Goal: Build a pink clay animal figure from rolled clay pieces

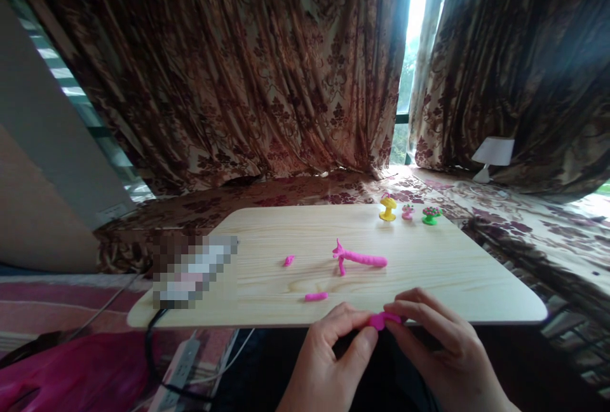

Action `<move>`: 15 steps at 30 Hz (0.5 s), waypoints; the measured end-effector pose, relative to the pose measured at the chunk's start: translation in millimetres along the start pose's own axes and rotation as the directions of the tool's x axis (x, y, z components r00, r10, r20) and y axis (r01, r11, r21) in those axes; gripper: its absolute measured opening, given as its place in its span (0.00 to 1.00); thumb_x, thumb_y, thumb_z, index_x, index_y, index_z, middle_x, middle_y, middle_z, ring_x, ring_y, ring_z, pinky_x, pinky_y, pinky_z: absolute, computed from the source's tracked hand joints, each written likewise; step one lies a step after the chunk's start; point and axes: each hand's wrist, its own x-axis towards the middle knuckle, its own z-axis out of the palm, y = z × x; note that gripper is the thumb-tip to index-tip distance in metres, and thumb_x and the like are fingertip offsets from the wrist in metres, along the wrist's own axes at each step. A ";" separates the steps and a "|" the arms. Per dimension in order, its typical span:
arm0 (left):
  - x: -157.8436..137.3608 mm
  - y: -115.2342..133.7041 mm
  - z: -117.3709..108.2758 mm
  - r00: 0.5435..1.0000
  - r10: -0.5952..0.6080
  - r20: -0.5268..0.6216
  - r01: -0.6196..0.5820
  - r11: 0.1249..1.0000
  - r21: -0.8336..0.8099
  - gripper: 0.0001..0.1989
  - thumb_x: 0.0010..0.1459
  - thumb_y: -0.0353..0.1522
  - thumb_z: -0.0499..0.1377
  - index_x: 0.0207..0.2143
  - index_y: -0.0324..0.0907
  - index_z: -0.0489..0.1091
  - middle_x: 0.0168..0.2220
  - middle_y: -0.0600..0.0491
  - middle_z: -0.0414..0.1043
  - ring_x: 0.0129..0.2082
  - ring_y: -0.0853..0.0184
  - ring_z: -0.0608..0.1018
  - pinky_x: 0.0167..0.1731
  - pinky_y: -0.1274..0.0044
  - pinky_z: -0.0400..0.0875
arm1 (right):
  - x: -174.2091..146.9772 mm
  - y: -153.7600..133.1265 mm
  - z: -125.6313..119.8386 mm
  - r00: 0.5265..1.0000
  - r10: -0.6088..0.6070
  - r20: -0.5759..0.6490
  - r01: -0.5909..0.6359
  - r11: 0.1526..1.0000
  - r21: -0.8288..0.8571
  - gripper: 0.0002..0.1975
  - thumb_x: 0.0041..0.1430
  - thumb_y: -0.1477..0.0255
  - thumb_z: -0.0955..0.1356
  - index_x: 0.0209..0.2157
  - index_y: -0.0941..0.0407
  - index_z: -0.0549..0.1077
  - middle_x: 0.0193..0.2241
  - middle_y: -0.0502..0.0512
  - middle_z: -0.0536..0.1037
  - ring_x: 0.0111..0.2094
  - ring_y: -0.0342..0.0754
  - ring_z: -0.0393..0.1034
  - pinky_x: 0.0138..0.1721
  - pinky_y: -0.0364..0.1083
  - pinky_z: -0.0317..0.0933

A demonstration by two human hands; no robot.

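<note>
A pink clay lump [377, 322] is pinched between thumb and forefinger of the left hand [336, 350]; a thin clay strip [393, 317], touching it, is pinched in the fingertips of the right hand [436, 343]. Both pieces are held at the near edge of the table [262, 227]. Risks, as judged: lump dented if squeezed too hard; strip torn by uneven pulling; either piece dropped past the edge if grip is relaxed; short clay roll [316, 297], lying nearby, flattened by a lowered knuckle.

Bare left hand [336, 348], bare right hand [441, 342], slender fingers [352, 319], dark clothing [396, 386]
</note>
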 end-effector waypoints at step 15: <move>0.0 -8.9 7.4 0.997 -0.069 -0.015 0.063 0.963 -0.261 0.13 0.56 0.38 0.55 0.35 0.39 0.75 0.32 0.50 0.75 0.37 0.61 0.74 0.42 0.72 0.68 | -1.7 -2.1 9.9 0.971 -0.213 0.108 0.229 0.958 -0.173 0.25 0.54 0.82 0.62 0.54 0.54 0.65 0.38 0.62 0.69 0.36 0.51 0.66 0.32 0.47 0.67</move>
